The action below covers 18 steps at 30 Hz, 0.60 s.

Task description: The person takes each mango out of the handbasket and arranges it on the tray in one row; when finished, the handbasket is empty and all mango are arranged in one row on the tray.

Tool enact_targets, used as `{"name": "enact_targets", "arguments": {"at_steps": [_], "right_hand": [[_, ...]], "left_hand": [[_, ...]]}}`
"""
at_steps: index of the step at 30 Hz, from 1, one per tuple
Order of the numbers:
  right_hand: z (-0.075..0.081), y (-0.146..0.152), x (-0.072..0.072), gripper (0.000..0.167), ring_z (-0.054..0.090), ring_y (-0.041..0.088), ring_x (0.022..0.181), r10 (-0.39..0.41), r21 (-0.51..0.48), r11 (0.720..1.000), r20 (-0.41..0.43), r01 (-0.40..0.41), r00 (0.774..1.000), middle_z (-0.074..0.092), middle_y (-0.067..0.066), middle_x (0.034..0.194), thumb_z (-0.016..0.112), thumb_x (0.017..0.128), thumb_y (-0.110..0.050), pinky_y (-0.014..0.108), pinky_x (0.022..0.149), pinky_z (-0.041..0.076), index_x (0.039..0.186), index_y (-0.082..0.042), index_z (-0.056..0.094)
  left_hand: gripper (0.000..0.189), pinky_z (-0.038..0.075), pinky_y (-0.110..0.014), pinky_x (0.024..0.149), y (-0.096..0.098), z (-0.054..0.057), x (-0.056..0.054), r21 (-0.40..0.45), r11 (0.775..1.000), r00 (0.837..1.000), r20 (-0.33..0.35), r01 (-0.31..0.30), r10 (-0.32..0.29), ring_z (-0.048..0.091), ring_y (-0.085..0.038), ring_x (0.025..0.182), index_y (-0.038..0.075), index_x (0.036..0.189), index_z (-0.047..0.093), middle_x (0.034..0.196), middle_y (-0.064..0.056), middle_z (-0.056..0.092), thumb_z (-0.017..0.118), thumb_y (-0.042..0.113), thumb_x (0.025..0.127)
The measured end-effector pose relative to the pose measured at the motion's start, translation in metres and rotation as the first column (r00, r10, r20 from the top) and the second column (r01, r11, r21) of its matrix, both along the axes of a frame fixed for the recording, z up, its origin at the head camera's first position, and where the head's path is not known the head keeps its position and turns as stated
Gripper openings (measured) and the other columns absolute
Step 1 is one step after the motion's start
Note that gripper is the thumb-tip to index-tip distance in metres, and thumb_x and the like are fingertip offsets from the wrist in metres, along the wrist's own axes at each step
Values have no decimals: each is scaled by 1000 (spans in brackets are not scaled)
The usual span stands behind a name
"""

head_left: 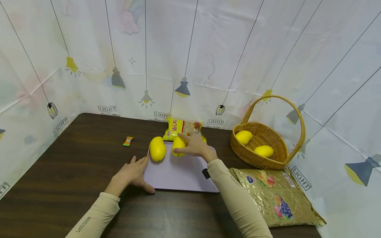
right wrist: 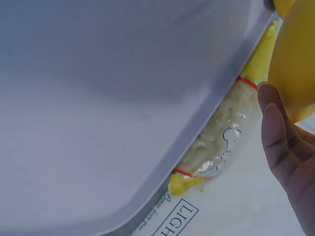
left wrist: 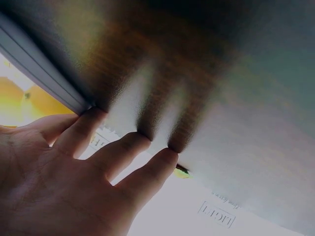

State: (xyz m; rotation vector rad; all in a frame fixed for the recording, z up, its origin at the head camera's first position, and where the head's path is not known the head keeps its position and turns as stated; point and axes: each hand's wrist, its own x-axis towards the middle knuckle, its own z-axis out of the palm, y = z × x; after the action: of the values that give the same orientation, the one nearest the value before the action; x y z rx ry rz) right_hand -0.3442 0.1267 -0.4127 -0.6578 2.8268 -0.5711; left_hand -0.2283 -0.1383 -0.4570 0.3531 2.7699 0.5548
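On a pale lilac tray [head_left: 181, 175] stands a yellow oval fruit [head_left: 157, 149] at the far left corner. My right hand [head_left: 194, 145] grips a second yellow oval fruit [head_left: 179, 146] near the tray's far edge, thumb on one side and fingers on the other. In the right wrist view that gripped fruit [right wrist: 295, 64] is partly cut off by the frame. My left hand [head_left: 132, 173] lies along the tray's left side, its fingers spread with tips on the table and the thumb by the front left corner.
Behind the tray lies a yellow food packet [head_left: 175, 128]. A small orange-green wrapped sweet [head_left: 128, 141] sits to the left. At the right stand a wicker basket [head_left: 244, 152] with two yellow fruits [head_left: 263, 151] and a large gold bag [head_left: 268, 195]. A printed curtain [head_left: 166, 49] hangs behind the table.
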Motion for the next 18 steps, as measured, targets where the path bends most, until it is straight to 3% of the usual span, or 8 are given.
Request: {"name": "enact_targets", "arguments": {"at_steps": [7, 11, 18], "right_hand": [[-13, -10, -2, 88, 51, 40, 131, 18, 39, 999, 6, -18, 1000, 39, 20, 157, 70, 78, -68, 56, 107, 44, 153, -30, 44], [-18, -15, -4, 89, 44, 41, 141, 29, 54, 998, 17, -30, 999, 37, 19, 160, 70, 78, -68, 59, 113, 39, 153, -30, 43], [-19, -21, -4, 87, 41, 42, 143, 45, 64, 997, 16, -46, 999, 37, 20, 160, 71, 78, -67, 61, 114, 37, 152, -30, 44]], "left_hand": [[137, 23, -76, 114, 0, 1, 2, 8, 1000, 1000, 4, -7, 7, 18, -60, 149, 3, 159, 21, 165, -18, 29, 89, 64, 58], [137, 23, -76, 114, 0, 1, 2, 6, 1000, 1000, 6, -8, 8, 18, -60, 148, 2, 159, 21, 165, -18, 29, 89, 64, 58], [137, 23, -76, 114, 0, 0, 1, 2, 1000, 1000, 1, -6, 6, 18, -59, 149, 3, 159, 21, 165, -18, 29, 89, 65, 58]]}}
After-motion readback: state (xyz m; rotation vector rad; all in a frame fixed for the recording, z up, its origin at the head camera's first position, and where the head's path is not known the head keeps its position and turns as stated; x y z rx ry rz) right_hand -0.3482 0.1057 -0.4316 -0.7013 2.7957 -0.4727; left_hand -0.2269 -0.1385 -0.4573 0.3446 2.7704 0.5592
